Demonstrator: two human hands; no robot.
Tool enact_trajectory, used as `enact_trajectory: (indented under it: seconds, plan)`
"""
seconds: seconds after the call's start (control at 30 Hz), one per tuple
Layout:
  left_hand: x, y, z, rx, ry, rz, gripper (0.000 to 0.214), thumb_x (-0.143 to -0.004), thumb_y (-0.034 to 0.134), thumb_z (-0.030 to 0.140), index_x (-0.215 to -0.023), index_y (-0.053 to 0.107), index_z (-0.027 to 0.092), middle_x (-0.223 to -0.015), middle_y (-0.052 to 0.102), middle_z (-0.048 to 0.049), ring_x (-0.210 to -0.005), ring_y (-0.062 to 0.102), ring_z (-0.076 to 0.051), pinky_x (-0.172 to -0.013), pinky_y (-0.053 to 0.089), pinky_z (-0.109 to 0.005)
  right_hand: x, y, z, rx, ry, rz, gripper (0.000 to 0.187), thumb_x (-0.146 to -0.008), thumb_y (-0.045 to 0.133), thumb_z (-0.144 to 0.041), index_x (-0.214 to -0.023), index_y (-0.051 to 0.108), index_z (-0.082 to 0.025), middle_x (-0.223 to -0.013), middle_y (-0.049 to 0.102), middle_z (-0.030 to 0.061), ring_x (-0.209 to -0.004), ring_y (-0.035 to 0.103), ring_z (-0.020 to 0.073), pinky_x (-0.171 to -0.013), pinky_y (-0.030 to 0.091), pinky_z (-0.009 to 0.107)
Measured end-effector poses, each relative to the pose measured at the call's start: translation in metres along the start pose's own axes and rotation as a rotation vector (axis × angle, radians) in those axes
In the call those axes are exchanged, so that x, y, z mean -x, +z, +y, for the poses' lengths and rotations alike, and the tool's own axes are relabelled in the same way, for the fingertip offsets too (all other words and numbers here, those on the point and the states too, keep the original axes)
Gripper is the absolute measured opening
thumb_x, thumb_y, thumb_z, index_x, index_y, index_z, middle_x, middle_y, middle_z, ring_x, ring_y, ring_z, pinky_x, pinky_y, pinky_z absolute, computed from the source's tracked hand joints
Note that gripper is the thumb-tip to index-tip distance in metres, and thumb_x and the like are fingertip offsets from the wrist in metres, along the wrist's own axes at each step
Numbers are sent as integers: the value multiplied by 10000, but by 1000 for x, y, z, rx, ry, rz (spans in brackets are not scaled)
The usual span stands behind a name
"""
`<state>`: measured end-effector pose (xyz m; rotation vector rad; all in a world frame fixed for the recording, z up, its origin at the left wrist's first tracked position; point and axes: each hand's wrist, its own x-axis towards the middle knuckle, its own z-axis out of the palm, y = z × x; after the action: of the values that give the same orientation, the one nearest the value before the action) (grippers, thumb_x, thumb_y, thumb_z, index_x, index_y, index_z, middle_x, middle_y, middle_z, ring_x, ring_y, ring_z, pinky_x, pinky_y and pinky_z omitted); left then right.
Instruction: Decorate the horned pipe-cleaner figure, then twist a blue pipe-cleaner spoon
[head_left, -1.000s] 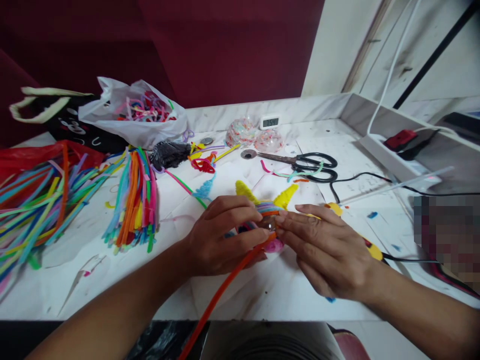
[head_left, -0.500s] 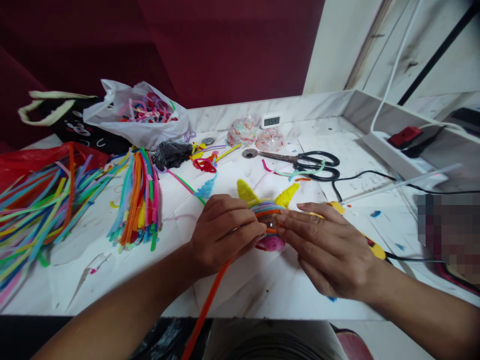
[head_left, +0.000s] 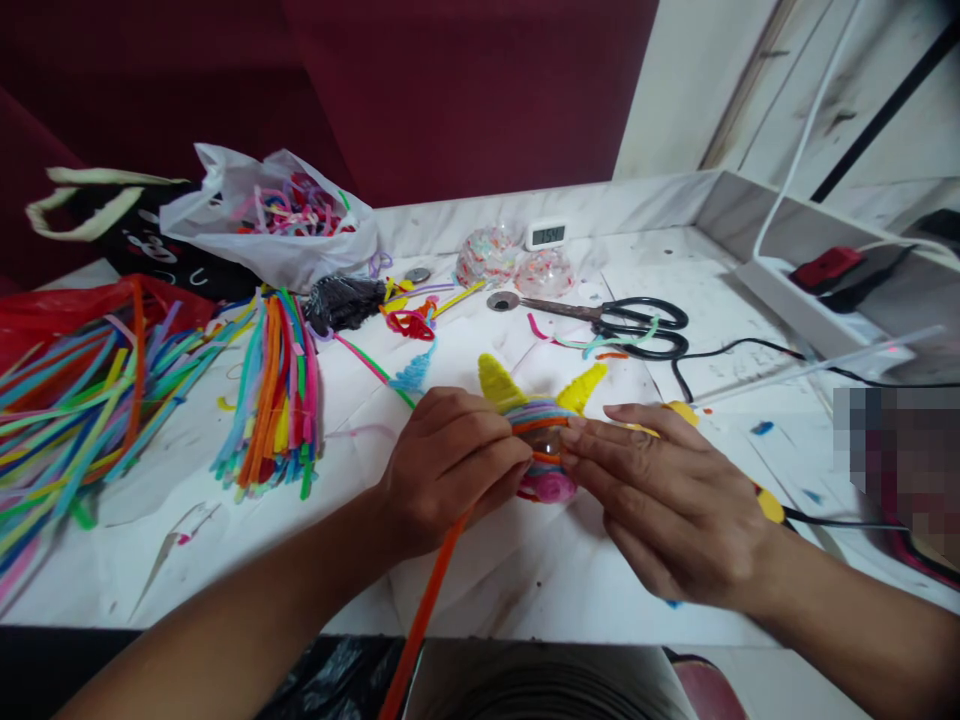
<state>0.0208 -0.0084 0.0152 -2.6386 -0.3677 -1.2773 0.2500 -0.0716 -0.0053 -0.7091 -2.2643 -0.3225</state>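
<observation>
A small pipe-cleaner figure (head_left: pixel 541 420) with two yellow horns, coloured bands and a pink base sits on the white table (head_left: pixel 225 530) between my hands. My left hand (head_left: pixel 450 465) is closed around its left side and pinches an orange pipe cleaner (head_left: pixel 420 625), which trails down off the table's front edge. My right hand (head_left: pixel 664 500) presses its fingertips against the figure's right side. A yellow tool (head_left: pixel 765 500) with a black cord lies under my right hand.
Bundles of coloured pipe cleaners (head_left: pixel 274 395) lie at the left, beside a red bag (head_left: pixel 45 310). A white plastic bag (head_left: pixel 262 225) of scraps stands behind. Black scissors (head_left: pixel 630 325), two clear bead balls (head_left: pixel 517 265) and a small digital clock (head_left: pixel 545 234) lie further back. A shelf (head_left: pixel 817 290) rises right.
The orange pipe cleaner has swung from a slant to nearly straight down from my left hand. An orange band now wraps the figure. Both hands stay on it.
</observation>
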Motion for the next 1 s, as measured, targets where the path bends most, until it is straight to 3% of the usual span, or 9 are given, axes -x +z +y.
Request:
enact_trajectory:
  seconds: [0.13, 0.37, 0.73, 1.0]
  plan:
    - [2, -1, 1, 30, -33, -30, 120, -781, 723, 146, -877, 650, 140, -809, 683, -56, -774, 625, -168, -710, 539, -329, -2, -2, 0, 5, -1, -12, 297, -837, 553, -64, -1111, 666, -40, -1164, 703, 186, -1154, 631, 273, -985, 479, 481]
    - [1, -3, 4, 159, -231, -100, 81, -823, 665, 141, -899, 650, 161, -825, 669, -43, -769, 615, -138, -705, 535, -287, -3, -2, 0, 1, -4, -25, 282, -855, 540, -82, -1095, 682, -40, -1166, 700, 196, -1173, 621, 282, -991, 468, 487]
    - [0, -10, -9, 409, -302, -145, 114, -805, 708, 156, -913, 676, 141, -844, 693, -63, -792, 642, -135, -720, 558, -268, 3, -2, -1, 16, 12, -65, 350, -826, 563, -47, -1164, 655, -51, -1232, 673, 181, -1222, 585, 270, -1032, 437, 500]
    - [-2, -13, -11, 428, -406, -112, 115, -789, 744, 206, -837, 670, 133, -745, 682, -35, -703, 635, -118, -647, 529, -240, 3, -1, 0, 3, 9, -61, 382, -802, 583, -39, -1180, 637, -45, -1233, 671, 188, -1215, 590, 268, -1041, 436, 500]
